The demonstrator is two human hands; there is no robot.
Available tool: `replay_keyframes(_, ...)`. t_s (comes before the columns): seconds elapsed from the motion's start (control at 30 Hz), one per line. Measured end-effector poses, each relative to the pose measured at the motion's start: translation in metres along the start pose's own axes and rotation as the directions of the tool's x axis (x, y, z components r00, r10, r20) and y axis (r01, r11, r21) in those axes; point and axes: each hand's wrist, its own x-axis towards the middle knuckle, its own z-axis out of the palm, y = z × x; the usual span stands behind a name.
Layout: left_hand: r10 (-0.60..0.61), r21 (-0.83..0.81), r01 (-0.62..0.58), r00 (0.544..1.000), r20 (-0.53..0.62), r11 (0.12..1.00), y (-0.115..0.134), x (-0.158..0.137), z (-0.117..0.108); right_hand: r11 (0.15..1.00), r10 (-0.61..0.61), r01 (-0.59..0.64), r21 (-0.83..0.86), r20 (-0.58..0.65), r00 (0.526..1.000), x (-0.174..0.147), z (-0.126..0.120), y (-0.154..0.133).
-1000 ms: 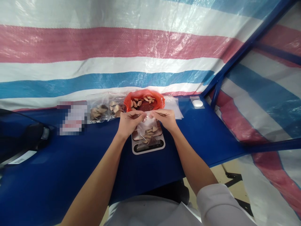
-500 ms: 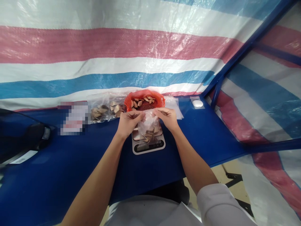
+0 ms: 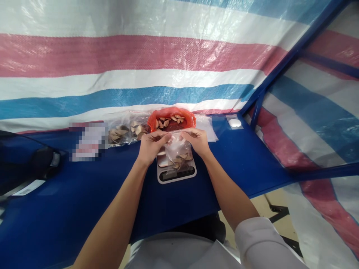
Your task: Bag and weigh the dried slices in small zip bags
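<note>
Between my two hands hangs a clear plastic zip bag (image 3: 179, 151) with several brown, dried-looking pieces in its bottom. My left hand (image 3: 153, 146) pinches its top edge on the left, thumb pressed to the fingers. On the right, my right hand (image 3: 198, 141) pinches the same edge. Beneath the bag is a white kitchen scale (image 3: 161, 173) with a dark display strip; I cannot tell whether the bag rests on it. Just beyond my hands lies an open red plastic bag (image 3: 190, 118) holding more such pieces.
Two filled clear bags, one nearer (image 3: 119, 134) and one beside the red bag (image 3: 137, 129), lie left of it. Flat clear bags (image 3: 209, 129) lie to its right. A white oval object (image 3: 235, 123) sits farther right. A black item (image 3: 42, 162) stands at left on the blue table (image 3: 106, 194).
The pieces in the hanging bag have shifted slightly right and up. Both hands keep their pinch on its top edge, nearly in place.
</note>
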Motion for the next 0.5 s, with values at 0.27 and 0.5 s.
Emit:
replay_keyframes(0.27, 0.038, 0.089, -0.038, 0.999, -0.003, 0.995, 0.006, -0.002, 0.002, 0.999, 0.034, -0.033, -0.041, 0.026, 0.999, -0.001, 0.004, -0.007)
replay_keyframes(0.5, 0.006, 0.009, -0.006, 1.0, -0.005, 1.0, 0.002, -0.002, 0.0, 0.996, 0.091, -0.091, 0.022, -0.002, 0.996, 0.0, 0.003, -0.01)
